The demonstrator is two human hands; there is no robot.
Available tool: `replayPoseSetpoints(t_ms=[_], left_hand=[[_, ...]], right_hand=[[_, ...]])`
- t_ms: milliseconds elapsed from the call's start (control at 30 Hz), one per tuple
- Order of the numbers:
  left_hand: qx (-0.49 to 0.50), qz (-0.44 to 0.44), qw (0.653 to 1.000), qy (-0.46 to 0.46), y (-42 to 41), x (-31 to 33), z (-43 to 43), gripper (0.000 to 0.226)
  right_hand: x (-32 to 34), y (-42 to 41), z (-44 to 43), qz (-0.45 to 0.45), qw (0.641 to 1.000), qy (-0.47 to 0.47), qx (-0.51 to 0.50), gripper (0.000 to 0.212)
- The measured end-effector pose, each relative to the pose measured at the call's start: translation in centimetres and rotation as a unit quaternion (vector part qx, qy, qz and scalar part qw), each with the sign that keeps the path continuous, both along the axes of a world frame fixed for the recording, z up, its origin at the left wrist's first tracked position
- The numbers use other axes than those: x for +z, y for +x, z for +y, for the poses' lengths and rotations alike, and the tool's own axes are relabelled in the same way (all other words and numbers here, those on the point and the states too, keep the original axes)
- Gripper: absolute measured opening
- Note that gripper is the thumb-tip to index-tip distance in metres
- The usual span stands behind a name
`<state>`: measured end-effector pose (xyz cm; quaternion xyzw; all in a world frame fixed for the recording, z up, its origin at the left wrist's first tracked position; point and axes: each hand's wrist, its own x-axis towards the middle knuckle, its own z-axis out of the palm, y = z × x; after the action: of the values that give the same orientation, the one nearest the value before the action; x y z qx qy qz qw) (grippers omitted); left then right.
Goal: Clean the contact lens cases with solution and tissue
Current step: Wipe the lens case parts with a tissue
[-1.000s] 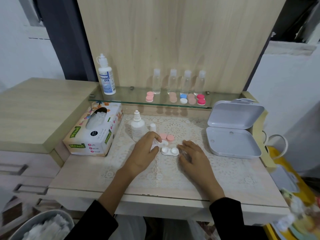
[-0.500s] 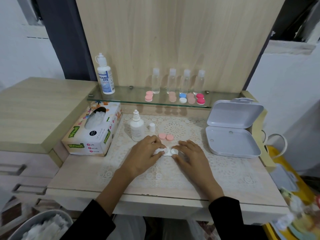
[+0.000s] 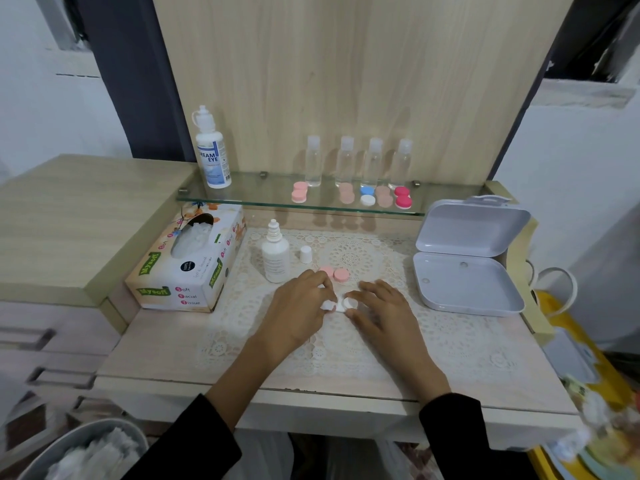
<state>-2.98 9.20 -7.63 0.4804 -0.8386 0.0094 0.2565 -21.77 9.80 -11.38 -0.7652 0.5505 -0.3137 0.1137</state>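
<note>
Jointly, left grip [image 3: 298,306], right grip [image 3: 384,313] touch one case [image 3: 348,303].

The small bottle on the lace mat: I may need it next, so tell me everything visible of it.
The small bottle is white, plastic-looking, with a faint label and a ribbed nozzle, uncapped. It stands upright on the lace mat, between the tissue box and a small white cap. The left hand lies near, not touching.
</note>
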Motion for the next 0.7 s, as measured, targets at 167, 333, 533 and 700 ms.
replayPoseSetpoints(t_ms=[167,333,533,700], left_hand=[[0.022,0.007,0.999,0.034,-0.3,0.1,-0.2,0.014],[0.019,0.102,0.987,0.121,-0.1,-0.2,-1.1,0.013],[0.064,0.249,0.954,0.155,0.4,-0.1,-1.2,0.014],[0.021,0.207,0.970,0.125,0.1,-0.3,-0.9,0.019]], right_hand=[[0.1,-0.1,0.0,-0.001,1.000,0.005,0.000,0.029],[0.3,0.0,0.2,-0.007,1.000,0.009,0.000,0.032],[0.5,-0.1,0.2,-0.003,1.000,0.013,-0.001,0.036],[0.4,0.0,0.2,-0.002,1.000,0.010,-0.005,0.035]])
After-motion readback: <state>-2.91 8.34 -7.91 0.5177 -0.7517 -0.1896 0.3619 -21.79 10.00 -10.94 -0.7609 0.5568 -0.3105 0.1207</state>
